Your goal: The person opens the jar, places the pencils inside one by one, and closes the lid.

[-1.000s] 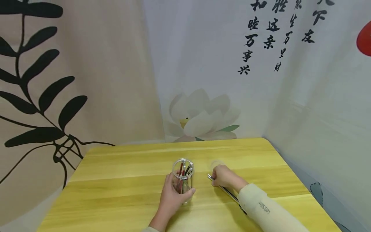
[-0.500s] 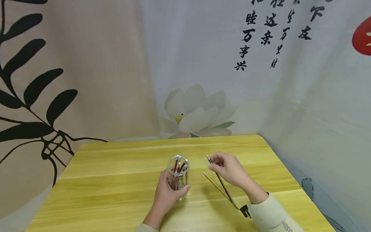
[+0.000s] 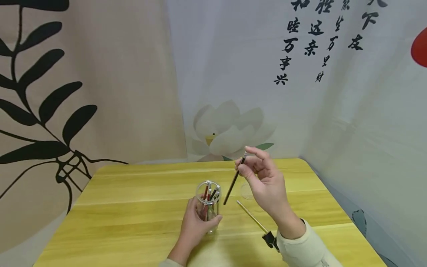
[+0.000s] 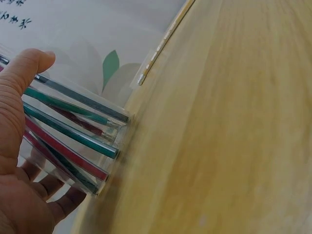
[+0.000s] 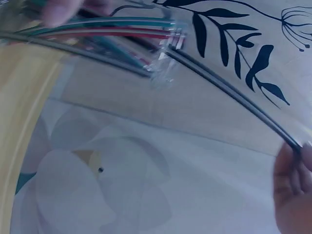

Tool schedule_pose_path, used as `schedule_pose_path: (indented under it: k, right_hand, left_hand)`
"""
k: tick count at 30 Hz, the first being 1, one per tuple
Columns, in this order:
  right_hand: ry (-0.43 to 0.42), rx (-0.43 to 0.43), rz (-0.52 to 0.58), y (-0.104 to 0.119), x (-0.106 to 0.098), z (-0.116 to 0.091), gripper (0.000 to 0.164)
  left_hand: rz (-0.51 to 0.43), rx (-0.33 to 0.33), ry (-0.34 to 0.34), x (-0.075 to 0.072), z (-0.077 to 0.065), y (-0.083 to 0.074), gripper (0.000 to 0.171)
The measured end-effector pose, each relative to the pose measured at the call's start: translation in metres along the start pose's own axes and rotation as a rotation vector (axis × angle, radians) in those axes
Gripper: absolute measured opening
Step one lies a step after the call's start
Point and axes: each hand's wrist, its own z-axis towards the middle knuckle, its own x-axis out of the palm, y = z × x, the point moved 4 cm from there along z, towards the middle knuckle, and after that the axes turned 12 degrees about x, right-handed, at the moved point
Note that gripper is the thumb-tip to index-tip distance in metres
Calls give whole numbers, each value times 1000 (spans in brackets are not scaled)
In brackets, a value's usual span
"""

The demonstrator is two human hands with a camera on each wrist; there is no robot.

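Observation:
My left hand (image 3: 195,227) grips a clear cylindrical cup (image 3: 209,203) holding several red, green and dark pencils. In the left wrist view, its thumb and fingers wrap around the cup, which shows pencil ends near its base. My right hand (image 3: 268,187) pinches a black pencil (image 3: 232,184) near its upper end. The pencil slants down to the left, its lower end in the air just right of the cup. In the right wrist view, the lower end of this pencil (image 5: 234,92) appears close to the cup's rim.
A gold-coloured pencil (image 3: 251,216) lies on the wooden table (image 3: 140,215), its near end beside a small black object (image 3: 268,239) partly behind the right sleeve. A clear round disc (image 3: 246,192) lies behind the right hand. A printed curtain (image 3: 133,92) hangs behind the table.
My right hand has lifted the black pencil off the table, leaving the gold-coloured one behind, and brought it up and left towards the cup. The left hand keeps its hold on the cup.

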Motion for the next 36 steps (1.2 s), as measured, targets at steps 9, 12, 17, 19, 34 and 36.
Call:
schedule_pose_path:
  k: [9, 12, 17, 19, 34, 36]
  right_hand:
    - [-140, -154, 173, 4, 19, 23, 41]
    - [-118, -136, 58, -7, 31, 24, 39]
    - [-36, 26, -107, -45, 49, 12, 34]
    - [2, 80, -146, -57, 53, 4, 28]
    - [154, 111, -409, -76, 42, -15, 14]
    - [135, 232, -472, -88, 29, -20, 15]
  left_hand:
    - [6, 5, 26, 2, 1, 0, 81]
    - [19, 3, 13, 2, 2, 0, 80]
    - [33, 7, -4, 1, 1, 0, 79]
    - [39, 8, -4, 1, 1, 0, 79]
    - [65, 5, 5, -2, 1, -2, 81]
    - [70, 6, -1, -2, 0, -2, 82]
